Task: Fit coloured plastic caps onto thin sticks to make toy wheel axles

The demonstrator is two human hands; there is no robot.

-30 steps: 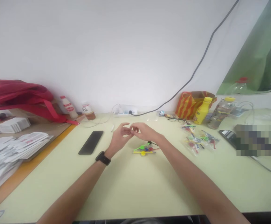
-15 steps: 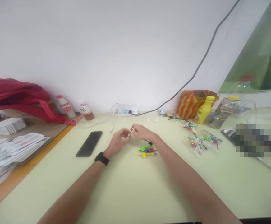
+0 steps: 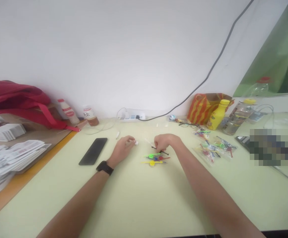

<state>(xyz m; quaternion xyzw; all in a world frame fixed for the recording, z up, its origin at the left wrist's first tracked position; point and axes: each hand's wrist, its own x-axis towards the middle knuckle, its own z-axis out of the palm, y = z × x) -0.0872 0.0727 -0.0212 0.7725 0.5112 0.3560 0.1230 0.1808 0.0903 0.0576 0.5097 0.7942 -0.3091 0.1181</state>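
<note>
My left hand point(image 3: 123, 148), with a black watch on its wrist, pinches a small white piece point(image 3: 136, 142) between thumb and fingertips. To the right, my right hand point(image 3: 162, 142) points down with its fingers closed, and a thin white stick point(image 3: 149, 142) juts out from it. Its fingertips are at a thin black plastic piece point(image 3: 164, 153); I cannot tell whether they grip that piece too. Just below lie a green plastic piece point(image 3: 152, 155), a yellow plastic piece point(image 3: 152, 163) and some red and blue parts point(image 3: 160, 158).
A black phone point(image 3: 93, 151) lies left of my hands. Bagged coloured plastic parts point(image 3: 210, 152) are on the right, near a yellow bottle point(image 3: 218, 114) and a striped bag point(image 3: 199, 109). A power strip point(image 3: 131, 115) sits by the wall; stacked papers point(image 3: 30, 153) lie far left.
My hands were together and have come apart. The right hand has moved right and down to the black piece, with the white stick. The left has shifted slightly left, keeping a white piece.
</note>
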